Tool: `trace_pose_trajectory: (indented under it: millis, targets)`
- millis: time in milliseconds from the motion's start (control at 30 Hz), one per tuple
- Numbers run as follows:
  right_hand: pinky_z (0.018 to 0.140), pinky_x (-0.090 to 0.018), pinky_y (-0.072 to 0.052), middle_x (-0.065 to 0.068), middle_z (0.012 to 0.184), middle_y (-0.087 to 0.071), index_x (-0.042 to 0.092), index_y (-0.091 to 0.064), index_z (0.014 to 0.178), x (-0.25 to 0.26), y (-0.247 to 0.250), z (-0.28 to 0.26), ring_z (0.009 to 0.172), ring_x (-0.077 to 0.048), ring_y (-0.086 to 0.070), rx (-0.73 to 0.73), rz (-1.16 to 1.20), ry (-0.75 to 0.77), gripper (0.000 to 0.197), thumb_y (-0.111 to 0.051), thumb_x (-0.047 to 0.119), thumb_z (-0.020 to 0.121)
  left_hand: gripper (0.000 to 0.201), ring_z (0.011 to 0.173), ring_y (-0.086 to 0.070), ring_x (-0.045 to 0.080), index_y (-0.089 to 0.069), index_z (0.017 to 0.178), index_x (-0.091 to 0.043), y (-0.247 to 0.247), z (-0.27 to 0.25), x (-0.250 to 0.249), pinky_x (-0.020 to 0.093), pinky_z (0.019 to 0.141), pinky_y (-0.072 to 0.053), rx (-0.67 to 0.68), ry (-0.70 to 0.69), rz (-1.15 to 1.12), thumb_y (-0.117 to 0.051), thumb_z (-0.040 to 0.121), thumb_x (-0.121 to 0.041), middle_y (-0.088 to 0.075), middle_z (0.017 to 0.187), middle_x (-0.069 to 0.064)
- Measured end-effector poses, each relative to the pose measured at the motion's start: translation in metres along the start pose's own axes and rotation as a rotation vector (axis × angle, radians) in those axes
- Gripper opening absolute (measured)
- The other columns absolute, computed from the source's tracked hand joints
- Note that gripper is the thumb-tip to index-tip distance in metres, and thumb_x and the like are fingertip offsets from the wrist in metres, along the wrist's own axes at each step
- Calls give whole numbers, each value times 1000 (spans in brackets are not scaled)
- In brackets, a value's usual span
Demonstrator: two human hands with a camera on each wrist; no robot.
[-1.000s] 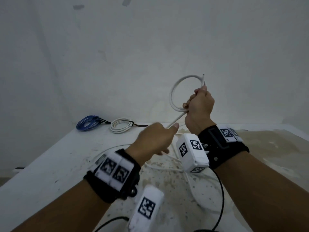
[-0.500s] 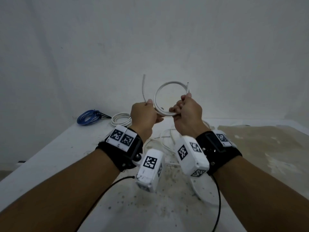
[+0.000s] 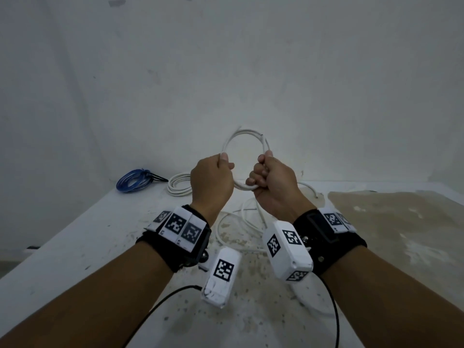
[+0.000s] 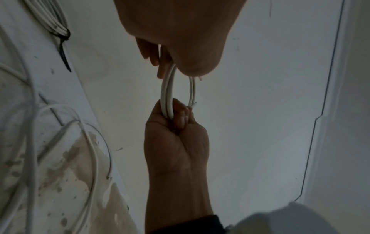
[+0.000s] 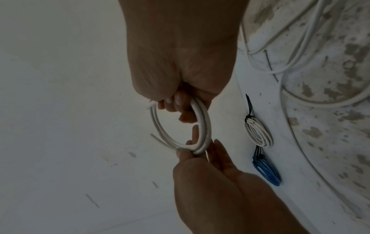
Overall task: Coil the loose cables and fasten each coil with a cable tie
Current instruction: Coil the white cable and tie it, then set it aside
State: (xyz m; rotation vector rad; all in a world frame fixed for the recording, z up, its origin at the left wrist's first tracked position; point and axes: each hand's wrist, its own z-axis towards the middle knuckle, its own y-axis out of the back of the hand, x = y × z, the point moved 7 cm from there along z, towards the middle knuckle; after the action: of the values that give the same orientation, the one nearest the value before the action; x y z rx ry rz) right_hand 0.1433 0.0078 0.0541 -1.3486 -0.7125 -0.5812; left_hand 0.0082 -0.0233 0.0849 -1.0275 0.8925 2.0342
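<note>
A short white cable (image 3: 247, 133) is wound into a small double-loop coil held upright above the table. My left hand (image 3: 213, 179) pinches the coil's left side between thumb and fingers. My right hand (image 3: 270, 182) grips its right side in a fist, with one cut end sticking up past the thumb. The right wrist view shows both loops of the white cable (image 5: 202, 126) and a free end poking out to the left. From the left wrist, the white cable (image 4: 168, 93) runs between both hands.
A blue coil (image 3: 133, 180) and a white coil (image 3: 179, 187), each tied with a black cable tie, lie at the table's far left. Loose white cables (image 3: 241, 222) sprawl on the stained white table (image 3: 75, 247) under my wrists. A wall stands close behind.
My left hand brought the free length up and round into a second loop. The coil is now closed and held by both hands, slightly wider than before.
</note>
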Motion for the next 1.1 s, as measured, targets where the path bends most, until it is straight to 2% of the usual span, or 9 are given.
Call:
trace_pose_trajectory:
  millis: [67, 133, 200, 400, 500, 600, 767, 833, 1100]
  targets:
    - [52, -25, -37, 2, 54, -31, 12, -47, 80, -3, -1, 1, 40, -11, -25, 25, -14, -9, 34, -36, 28, 108, 36, 71, -70, 19, -66, 85, -12, -4, -2, 8, 40, 75, -59, -30, 136, -257, -38, 105, -23, -74, 96, 3]
    - [57, -27, -37, 2, 53, -33, 12, -48, 82, -8, -1, 1, 40, -11, -27, 39, -49, -19, 33, -36, 28, 108, 31, 64, -66, 20, -58, 81, -15, -11, -8, 21, 33, 60, -57, -57, 365, -575, -40, 105, -19, -72, 97, 7]
    - [55, -27, -42, 2, 54, -32, 12, -48, 82, -11, 0, -1, 40, -11, -28, 49, -66, -26, 33, -37, 29, 108, 30, 57, -56, 16, -57, 78, -14, -13, -9, 27, 28, 53, -49, -81, 437, -643, -41, 103, -16, -70, 94, 7]
    - [55, -30, -50, 0, 54, -35, 9, -50, 85, -14, 2, -5, 42, -13, -31, 78, -83, -30, 31, -39, 27, 107, 34, 39, -43, 10, -62, 74, -13, -3, -2, 19, 26, 44, -39, -113, 206, -472, -47, 103, -23, -71, 81, 0]
    - [59, -35, -54, -2, 54, -39, 7, -51, 87, -12, 0, -5, 44, -15, -38, 105, -45, -50, 30, -39, 26, 107, 38, 41, -41, 14, -62, 69, -12, 1, 3, 18, 30, 47, -37, -122, 165, -387, -48, 102, -25, -69, 68, -5]
    - [57, -33, -50, -1, 55, -38, 8, -51, 88, -6, 1, -3, 44, -14, -37, 101, -23, -58, 28, -40, 25, 107, 39, 45, -45, 18, -63, 69, -13, 4, 2, 10, 35, 51, -43, -116, 103, -346, -48, 102, -27, -68, 68, -3]
    - [49, -28, -43, 1, 53, -33, 11, -51, 80, 3, 4, -3, 40, -13, -30, 73, -94, -38, 29, -43, 24, 105, 31, 40, -51, 13, -65, 77, -18, 1, 0, 11, 32, 48, -52, -91, 170, -489, -48, 102, -22, -72, 79, 3]
    - [48, -27, -42, 1, 52, -31, 11, -50, 79, 2, 6, -4, 40, -13, -28, 81, -147, -38, 29, -43, 23, 104, 29, 43, -53, 11, -65, 78, -20, -1, -2, 15, 29, 49, -51, -78, 218, -538, -49, 102, -20, -74, 82, 3]
    - [52, -32, -51, 0, 54, -35, 9, -53, 82, 5, 12, -5, 42, -15, -34, 131, -159, -48, 28, -45, 23, 105, 24, 42, -50, 12, -67, 86, -18, -5, -4, 19, 26, 43, -45, -19, 184, -519, -49, 102, -18, -75, 80, 1]
